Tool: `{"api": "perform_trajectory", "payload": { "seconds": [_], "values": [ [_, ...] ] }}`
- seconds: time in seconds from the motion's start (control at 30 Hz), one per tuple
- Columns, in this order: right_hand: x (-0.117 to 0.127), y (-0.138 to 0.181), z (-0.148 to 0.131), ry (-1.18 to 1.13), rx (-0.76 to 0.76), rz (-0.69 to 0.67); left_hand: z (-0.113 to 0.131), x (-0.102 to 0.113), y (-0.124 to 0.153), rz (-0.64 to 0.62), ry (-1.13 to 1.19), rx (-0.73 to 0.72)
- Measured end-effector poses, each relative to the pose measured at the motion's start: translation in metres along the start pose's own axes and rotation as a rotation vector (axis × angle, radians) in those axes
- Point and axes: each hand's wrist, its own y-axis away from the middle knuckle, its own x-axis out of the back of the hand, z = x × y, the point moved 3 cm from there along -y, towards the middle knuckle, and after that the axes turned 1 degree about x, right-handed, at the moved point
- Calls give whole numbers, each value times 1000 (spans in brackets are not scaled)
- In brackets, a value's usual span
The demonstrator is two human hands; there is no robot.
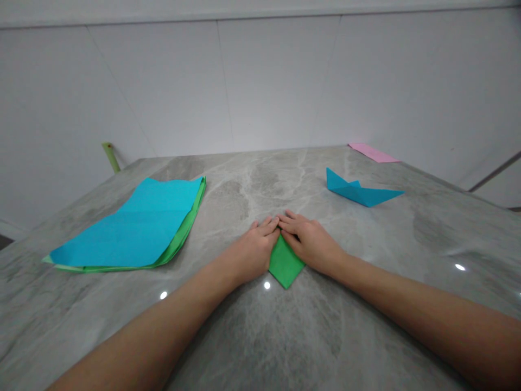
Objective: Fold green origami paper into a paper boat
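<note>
A folded green paper (285, 265) lies flat on the grey marble table (285, 336), its near corner pointing toward me. My left hand (254, 251) rests on its left part, fingers stretched out and pressed flat. My right hand (309, 241) lies on its right part the same way. The fingertips of both hands meet at the paper's far edge, and most of the paper is hidden under them.
A stack of blue and green sheets (134, 225) lies at the left. A blue paper boat (358, 191) sits at the right, a pink sheet (374, 153) at the far right corner. A green strip (110, 156) stands at the far left edge. White walls close behind.
</note>
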Motion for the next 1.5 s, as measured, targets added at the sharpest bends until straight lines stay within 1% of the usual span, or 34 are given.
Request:
{"api": "perform_trajectory", "payload": {
  "seconds": [0.07,0.17,0.27,0.37,0.43,0.5,0.57,0.67,0.8,0.93,1.13,1.3,1.5],
  "values": [
    [3,1,2,1,-54,3,1,1,0,-13,-24,2],
    [6,2,6,0,-133,14,1,3,1,31,-25,-11],
    [4,2,6,16,-121,-7,2,4,2,112,19,-25],
    [2,1,5,25,-120,-45,2,6,2,193,65,5],
    [2,1,4,29,-124,-73,2,9,2,225,86,31],
    [2,1,3,37,-118,-94,2,10,2,231,102,30],
    [2,1,2,47,-110,-102,3,9,2,203,104,5],
    [1,2,1,57,-96,-102,2,4,2,112,88,-12],
    [-2,2,2,78,-86,-96,1,-2,2,20,52,23],
    [-5,3,2,123,-61,-91,4,-2,0,-50,-18,49],
    [-4,2,0,228,25,-86,11,2,-3,-89,-145,37],
    [-2,-4,1,266,124,-138,14,6,-5,-158,-226,80],
    [4,-2,-1,304,153,-176,17,11,-5,-229,-249,116]
  ]
}}
